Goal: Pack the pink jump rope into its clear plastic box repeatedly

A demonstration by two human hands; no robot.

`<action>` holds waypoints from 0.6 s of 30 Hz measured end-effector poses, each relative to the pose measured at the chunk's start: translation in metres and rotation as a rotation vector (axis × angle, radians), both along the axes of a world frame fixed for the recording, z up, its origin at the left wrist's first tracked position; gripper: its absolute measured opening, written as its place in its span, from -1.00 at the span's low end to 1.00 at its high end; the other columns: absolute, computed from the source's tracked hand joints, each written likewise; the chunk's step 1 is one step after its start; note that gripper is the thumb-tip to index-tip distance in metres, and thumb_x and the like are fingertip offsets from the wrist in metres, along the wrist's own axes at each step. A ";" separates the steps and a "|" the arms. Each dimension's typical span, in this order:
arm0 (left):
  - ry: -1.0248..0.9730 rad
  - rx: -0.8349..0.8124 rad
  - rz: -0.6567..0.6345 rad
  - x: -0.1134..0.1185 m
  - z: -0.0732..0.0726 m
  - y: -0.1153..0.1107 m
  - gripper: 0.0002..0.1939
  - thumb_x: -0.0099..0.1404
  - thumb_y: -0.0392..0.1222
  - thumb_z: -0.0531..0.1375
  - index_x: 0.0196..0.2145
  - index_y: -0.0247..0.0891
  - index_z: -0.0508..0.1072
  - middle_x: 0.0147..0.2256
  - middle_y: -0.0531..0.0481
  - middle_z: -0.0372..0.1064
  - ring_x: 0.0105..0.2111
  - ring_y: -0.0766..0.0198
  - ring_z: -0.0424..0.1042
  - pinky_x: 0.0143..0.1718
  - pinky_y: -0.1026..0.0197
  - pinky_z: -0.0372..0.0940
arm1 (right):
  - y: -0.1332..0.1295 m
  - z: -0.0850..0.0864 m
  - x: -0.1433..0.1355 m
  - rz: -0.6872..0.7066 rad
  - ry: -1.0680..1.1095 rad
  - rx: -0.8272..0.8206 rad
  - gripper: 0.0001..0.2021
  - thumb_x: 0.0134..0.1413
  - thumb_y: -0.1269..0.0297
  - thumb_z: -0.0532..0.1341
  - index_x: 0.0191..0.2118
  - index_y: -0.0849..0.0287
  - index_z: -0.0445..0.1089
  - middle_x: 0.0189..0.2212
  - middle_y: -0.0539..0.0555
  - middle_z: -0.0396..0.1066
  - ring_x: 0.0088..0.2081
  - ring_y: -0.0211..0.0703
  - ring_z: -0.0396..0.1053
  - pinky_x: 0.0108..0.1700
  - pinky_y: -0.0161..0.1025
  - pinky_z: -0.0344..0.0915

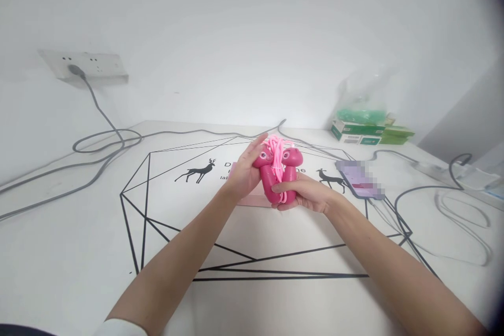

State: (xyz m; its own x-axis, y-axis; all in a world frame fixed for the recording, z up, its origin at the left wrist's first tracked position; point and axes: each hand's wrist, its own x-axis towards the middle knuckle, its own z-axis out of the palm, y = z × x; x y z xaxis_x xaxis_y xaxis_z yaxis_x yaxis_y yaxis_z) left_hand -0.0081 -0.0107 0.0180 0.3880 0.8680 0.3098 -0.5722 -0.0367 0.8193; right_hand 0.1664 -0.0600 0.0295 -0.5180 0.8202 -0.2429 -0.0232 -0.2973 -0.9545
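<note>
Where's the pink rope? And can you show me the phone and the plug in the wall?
Pink rope (277, 155): head view, on the middle of its bundled strands.
Phone (360, 180): head view, on its blurred-out screen.
Plug (76, 70): head view, on its dark body.

Bright, diffuse light leaves the wall (236, 37) and bench (59, 252) pale, shadows faint. Dark vignetting curves into the right-hand corners; wide-angle stretch marks the edges; blocky pixelation obscures the phone (356, 176) at right.
</note>
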 end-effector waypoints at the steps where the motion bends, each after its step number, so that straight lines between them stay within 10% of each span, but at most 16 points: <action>1: -0.009 -0.015 -0.010 0.000 0.001 0.000 -0.50 0.35 -0.01 0.20 0.21 -0.08 0.28 0.03 -0.07 0.41 0.02 0.14 0.43 0.04 0.09 0.36 | 0.001 -0.001 0.001 0.003 -0.006 -0.004 -0.65 -0.03 0.31 0.42 -0.10 0.27 0.44 -0.27 0.19 0.54 -0.29 -0.08 0.54 -0.24 -0.20 0.56; 18: -0.001 -0.097 -0.049 -0.005 0.002 0.000 -0.34 0.25 -0.30 0.22 0.26 -0.01 0.16 -0.29 0.09 0.38 -0.32 0.39 0.43 -0.16 0.25 0.37 | 0.005 0.000 0.012 0.063 -0.097 0.002 -0.67 -0.02 0.24 0.42 -0.15 0.31 0.46 -0.30 0.20 0.56 -0.31 -0.12 0.55 -0.34 -0.33 0.54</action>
State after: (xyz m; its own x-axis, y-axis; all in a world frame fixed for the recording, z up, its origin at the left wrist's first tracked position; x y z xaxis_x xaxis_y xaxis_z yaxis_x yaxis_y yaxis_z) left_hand -0.0135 -0.0109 0.0199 0.4303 0.8741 0.2255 -0.5720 0.0708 0.8172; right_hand 0.1782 -0.0551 0.0299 -0.5428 0.7871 -0.2929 0.0880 -0.2935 -0.9519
